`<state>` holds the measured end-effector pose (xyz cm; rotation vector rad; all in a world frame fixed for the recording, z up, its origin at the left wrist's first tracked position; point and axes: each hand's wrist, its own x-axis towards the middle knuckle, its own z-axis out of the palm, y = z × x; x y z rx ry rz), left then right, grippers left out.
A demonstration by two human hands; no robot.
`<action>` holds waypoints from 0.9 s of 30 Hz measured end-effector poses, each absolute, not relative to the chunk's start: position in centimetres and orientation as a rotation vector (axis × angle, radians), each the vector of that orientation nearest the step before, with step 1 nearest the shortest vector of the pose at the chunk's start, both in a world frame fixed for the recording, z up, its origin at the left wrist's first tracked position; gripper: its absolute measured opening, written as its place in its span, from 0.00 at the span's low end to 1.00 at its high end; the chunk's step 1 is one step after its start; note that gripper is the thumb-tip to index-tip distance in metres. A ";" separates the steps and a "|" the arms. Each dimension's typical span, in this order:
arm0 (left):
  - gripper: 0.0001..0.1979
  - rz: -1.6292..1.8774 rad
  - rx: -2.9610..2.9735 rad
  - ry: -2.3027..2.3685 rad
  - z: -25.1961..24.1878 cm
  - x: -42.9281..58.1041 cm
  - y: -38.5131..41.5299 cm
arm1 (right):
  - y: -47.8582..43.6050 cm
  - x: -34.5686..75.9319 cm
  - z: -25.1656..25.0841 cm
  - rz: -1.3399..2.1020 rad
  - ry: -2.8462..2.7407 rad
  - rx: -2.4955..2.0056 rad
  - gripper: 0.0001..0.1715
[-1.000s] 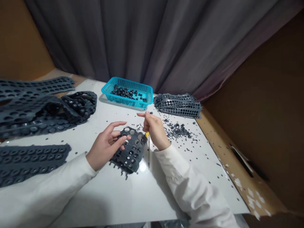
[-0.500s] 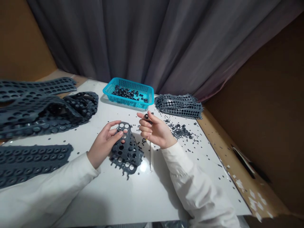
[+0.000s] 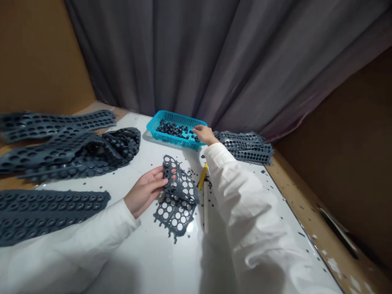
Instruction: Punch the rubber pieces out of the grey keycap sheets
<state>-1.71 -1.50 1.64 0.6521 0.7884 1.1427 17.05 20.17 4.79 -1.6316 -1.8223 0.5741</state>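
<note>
My left hand (image 3: 146, 191) grips the left edge of a dark grey rubber sheet (image 3: 177, 197) full of round punched holes. The sheet is folded and lies partly on the white table (image 3: 171, 257). My right hand (image 3: 203, 134) reaches far forward to the right rim of a teal basket (image 3: 159, 122) holding several small dark rubber pieces. Its fingers are bunched together over the pieces, and what they pinch is too small to see. A yellow-handled tool (image 3: 202, 177) lies on the table beside my right sleeve.
Long grey rubber sheets with rings are heaped at the left (image 3: 64, 151), and another strip (image 3: 45, 212) lies at the near left. A stack of punched sheets (image 3: 249, 147) sits right of the basket. Small loose pieces dot the table. A grey curtain hangs behind.
My right hand has gone from beside the sheet forward to the basket. The yellow tool now lies on the table. My left hand has kept hold of the sheet, which is now folded over.
</note>
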 end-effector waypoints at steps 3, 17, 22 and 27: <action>0.18 1.130 0.640 0.769 1.6 -1.7 -1.4 | 19.8 16.5 4.8 0.477 -1.857 -1.668 0.23; 0.13 1.179 0.873 0.834 1.3 -0.8 -2.2 | 2.1 15.1 4.9 0.945 -2.104 -0.777 0.13; 0.15 1.189 0.978 0.900 1.3 -0.8 -2.6 | 2.0 15.8 3.6 1.235 -1.875 -0.758 0.13; 0.12 1.170 1.105 0.991 1.2 -0.8 -2.7 | 1.6 15.9 3.4 0.927 -1.959 -0.744 0.08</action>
